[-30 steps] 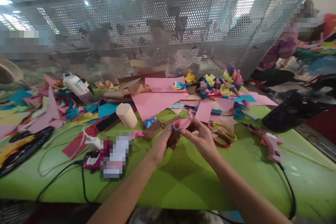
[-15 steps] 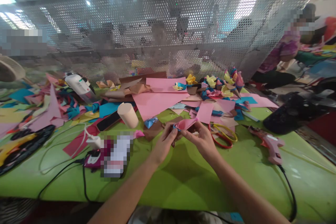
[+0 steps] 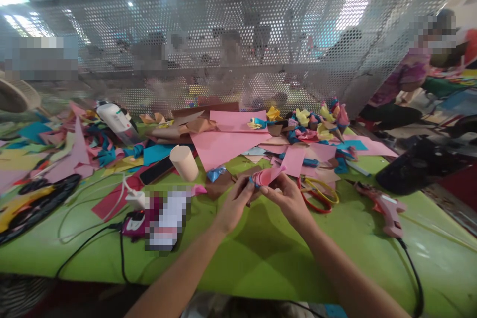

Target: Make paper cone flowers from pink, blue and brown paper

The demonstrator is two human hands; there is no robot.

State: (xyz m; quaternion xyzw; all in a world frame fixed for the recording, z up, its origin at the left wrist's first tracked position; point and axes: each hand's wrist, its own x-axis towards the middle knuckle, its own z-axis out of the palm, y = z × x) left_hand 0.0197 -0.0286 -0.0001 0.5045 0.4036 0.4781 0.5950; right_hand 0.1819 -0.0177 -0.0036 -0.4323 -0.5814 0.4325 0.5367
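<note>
Just beside the right hand (image 3: 288,196), scissors (image 3: 321,208) sit close, glue gun (image 3: 389,211) further right, pale tube (image 3: 185,164) off past the left hand (image 3: 234,202). Both hands grip a curled pink sheet (image 3: 267,177) above the green table (image 3: 268,263), perforated metal screen (image 3: 290,10) behind. Green surface shows between the forearms (image 3: 335,256) right down to the front edge (image 3: 93,277)

The held paper (image 3: 269,176) is pink, blue at one end. The table (image 3: 261,268) is green, the scissor handles (image 3: 322,210) red and yellow.

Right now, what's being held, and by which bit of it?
Curled pink paper: the left grip has its left end, the right grip its right side.
</note>
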